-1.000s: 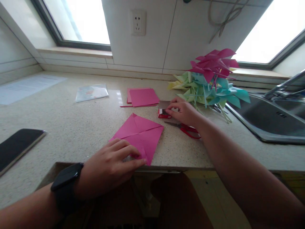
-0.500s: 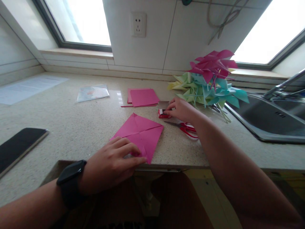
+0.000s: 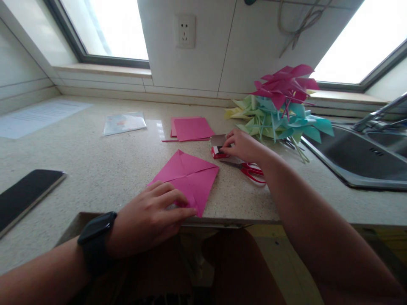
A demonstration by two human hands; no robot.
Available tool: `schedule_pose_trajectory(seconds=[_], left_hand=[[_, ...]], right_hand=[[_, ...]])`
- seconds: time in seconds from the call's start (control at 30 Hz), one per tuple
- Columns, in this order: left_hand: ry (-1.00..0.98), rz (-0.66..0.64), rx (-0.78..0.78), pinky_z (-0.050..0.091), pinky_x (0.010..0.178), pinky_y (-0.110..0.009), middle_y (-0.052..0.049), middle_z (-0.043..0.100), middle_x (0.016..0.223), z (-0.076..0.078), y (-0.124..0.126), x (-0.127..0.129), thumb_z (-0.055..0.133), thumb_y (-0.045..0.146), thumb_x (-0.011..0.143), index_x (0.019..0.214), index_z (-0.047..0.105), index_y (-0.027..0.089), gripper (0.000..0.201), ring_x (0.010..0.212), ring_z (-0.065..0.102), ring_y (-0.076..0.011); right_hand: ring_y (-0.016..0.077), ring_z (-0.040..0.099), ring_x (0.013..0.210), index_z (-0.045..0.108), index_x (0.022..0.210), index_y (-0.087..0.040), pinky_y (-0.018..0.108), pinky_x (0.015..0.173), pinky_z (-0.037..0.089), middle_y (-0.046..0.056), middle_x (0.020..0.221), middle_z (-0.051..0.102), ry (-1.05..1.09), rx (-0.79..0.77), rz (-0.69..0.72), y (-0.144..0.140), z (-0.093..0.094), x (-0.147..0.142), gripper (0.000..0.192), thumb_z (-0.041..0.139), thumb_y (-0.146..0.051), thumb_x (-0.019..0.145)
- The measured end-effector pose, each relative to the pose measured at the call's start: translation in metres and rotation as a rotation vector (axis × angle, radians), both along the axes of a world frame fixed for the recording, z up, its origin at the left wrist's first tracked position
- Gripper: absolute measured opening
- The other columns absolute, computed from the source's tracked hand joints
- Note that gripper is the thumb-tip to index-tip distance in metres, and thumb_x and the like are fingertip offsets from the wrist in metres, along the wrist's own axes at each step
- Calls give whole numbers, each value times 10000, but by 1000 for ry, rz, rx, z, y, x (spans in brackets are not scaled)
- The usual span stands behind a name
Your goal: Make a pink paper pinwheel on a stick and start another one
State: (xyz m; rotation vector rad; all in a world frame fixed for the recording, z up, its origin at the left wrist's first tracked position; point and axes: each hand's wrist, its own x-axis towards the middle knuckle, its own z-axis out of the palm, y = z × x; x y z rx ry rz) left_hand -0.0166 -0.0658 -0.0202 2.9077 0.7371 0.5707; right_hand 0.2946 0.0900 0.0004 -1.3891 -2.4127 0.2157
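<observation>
A creased pink paper square (image 3: 187,178) lies on the speckled countertop (image 3: 95,165) near its front edge. My left hand (image 3: 149,220), with a black watch on the wrist, presses flat on the paper's near corner. My right hand (image 3: 243,146) reaches farther back and its fingertips are at a small red box (image 3: 217,151) whose lid stands open. Whether the fingers pinch anything from the box is hidden. Red-handled scissors (image 3: 249,169) lie just in front of that hand.
A stack of pink sheets (image 3: 190,128) lies behind the box. A heap of pink, green and teal paper pinwheels (image 3: 280,110) sits at the back right, beside a steel sink (image 3: 359,161). A black phone (image 3: 25,197) and a plastic sleeve (image 3: 124,123) lie left.
My right hand has shifted slightly at the red box, and the box's lid now stands more upright. My left hand stays on the pink paper.
</observation>
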Motion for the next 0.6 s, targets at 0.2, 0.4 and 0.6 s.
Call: schedule_pose_trajectory(seconds=[0.2,0.4,0.6], left_hand=[[-6,3,10,485,815,-391,-40,686,1087,0,-1,0,629,124,893,1224,649,278,366,926,584,-232],[-41,6,45,490,777,-371,-35,703,1017,3,0,2,633,217,940,1170,676,256,238,877,599,-215],[-78,20,77,485,756,-358,-26,706,962,1,1,2,663,283,939,1089,705,251,160,850,605,-207]], right_hand=[[200,586,719,769,733,-184,338,662,420,69,769,663,75,63,-37,2,-3,0,217,700,-355,846],[179,563,729,739,795,-181,334,669,425,69,889,628,193,151,-64,-8,2,-1,208,658,-346,893],[177,592,888,713,839,-180,330,827,465,56,985,570,315,135,267,-46,5,-29,103,676,-249,905]])
